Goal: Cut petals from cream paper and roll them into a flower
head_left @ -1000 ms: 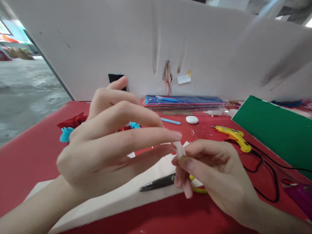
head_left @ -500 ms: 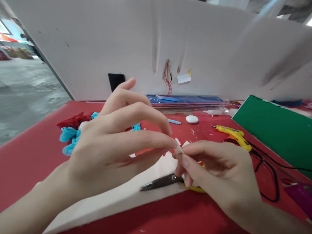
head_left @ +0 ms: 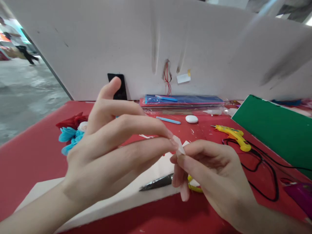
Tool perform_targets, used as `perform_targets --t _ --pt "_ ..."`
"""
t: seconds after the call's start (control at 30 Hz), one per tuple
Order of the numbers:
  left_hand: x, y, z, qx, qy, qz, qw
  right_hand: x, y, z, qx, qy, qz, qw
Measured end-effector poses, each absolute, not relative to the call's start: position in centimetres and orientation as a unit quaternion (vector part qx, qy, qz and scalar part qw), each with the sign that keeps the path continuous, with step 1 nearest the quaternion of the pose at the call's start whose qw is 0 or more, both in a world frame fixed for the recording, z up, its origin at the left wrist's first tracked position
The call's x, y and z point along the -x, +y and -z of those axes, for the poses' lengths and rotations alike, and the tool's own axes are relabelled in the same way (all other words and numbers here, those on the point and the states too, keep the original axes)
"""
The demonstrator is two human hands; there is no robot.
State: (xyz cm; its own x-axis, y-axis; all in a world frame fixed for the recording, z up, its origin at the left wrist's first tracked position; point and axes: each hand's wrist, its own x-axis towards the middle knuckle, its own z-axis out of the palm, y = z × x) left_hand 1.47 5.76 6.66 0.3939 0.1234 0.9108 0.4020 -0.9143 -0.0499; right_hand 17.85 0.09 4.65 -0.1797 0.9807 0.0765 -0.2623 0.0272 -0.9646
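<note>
Between my two hands is a small pale paper piece [head_left: 179, 145], thin and slightly bent. My left hand [head_left: 114, 146] pinches its upper left end between the fingertips, with the little finger raised. The thumb and index finger of my right hand [head_left: 214, 175] grip its lower end. Beneath the hands, scissors [head_left: 157, 183] with dark blades and yellow handles lie on a long white sheet [head_left: 104, 204]; my right hand partly hides the handles.
On the red table [head_left: 31, 146] are blue and red flowers [head_left: 69, 135], a blue pen [head_left: 168, 120], a white oval object [head_left: 191, 119], a yellow glue gun [head_left: 231, 134] with black cable and a green board [head_left: 275, 130]. A phone [head_left: 121, 89] leans on the wall. A person [head_left: 18, 40] walks far left.
My left hand has shifted slightly left and down, its fingers changing position on the paper piece. My right hand's lower fingers have extended downward. A person has come into view at far left.
</note>
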Motion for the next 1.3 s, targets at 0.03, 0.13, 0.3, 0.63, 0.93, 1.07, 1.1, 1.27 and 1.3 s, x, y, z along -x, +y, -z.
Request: perform_targets --t 0.03,0.13,0.3,0.63,0.93,1.07,1.1,1.27,1.3 --pt "-1.56 5.69 -6.75 0.825 -0.155 0.527 0.136 -17.82 0.11 -4.5 0.353 -0.483 -0.605 0.526" --pt "-1.63 5.55 -6.89 0.823 -0.154 0.529 0.139 -17.75 0.17 -4.18 0.318 -0.472 -0.63 0.529" --pt "-1.45 5.64 -6.67 0.816 -0.159 0.536 0.146 -17.83 0.15 -4.12 0.284 -0.457 -0.654 0.531" --pt "-1.56 5.49 -6.46 0.818 -0.198 0.538 0.038 -17.91 0.22 -4.39 0.327 -0.481 -0.603 0.546" --pt "-1.74 5.35 -6.38 0.786 -0.273 0.486 -0.267 -17.85 -0.02 -4.74 0.443 -0.592 -0.396 0.544" --pt "-1.72 5.5 -6.45 0.803 -0.254 0.447 -0.303 -17.79 0.1 -4.86 0.454 -0.607 -0.382 0.529" --pt "-1.72 5.5 -6.43 0.808 -0.244 0.436 -0.312 -17.76 0.09 -4.91 0.455 -0.609 -0.382 0.526" --pt "-1.71 5.4 -6.16 0.819 -0.213 0.432 -0.311 -17.63 -0.09 -5.04 0.46 -0.617 -0.391 0.505" --pt "-1.71 5.41 -6.11 0.819 -0.21 0.431 -0.315 -17.62 -0.1 -5.02 0.459 -0.616 -0.396 0.503"
